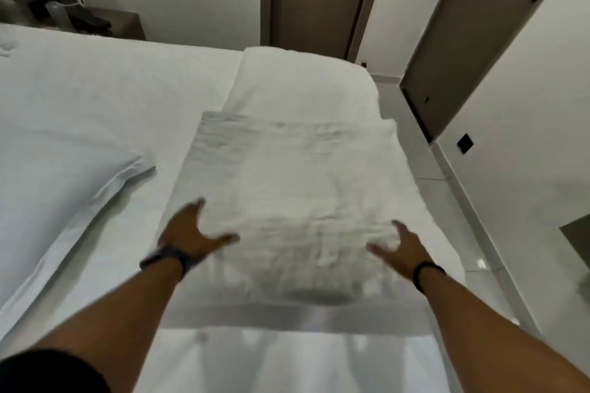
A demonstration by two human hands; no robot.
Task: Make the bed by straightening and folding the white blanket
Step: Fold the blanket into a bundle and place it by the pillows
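In the head view, your left hand (191,233) and right hand (404,249) reach forward with fingers spread, gripping nothing, at either near corner of the folded white blanket (287,185). It lies on the bed (95,89), beside a pillow (54,175).

Left hand (191,233): fingers spread, palm turned inward; dark watch on wrist
Right hand (404,247): fingers spread, palm inward; dark wristband
Arms: both extended forward

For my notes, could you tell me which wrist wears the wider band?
The left hand wrist: its band is broad, the right hand's thin.
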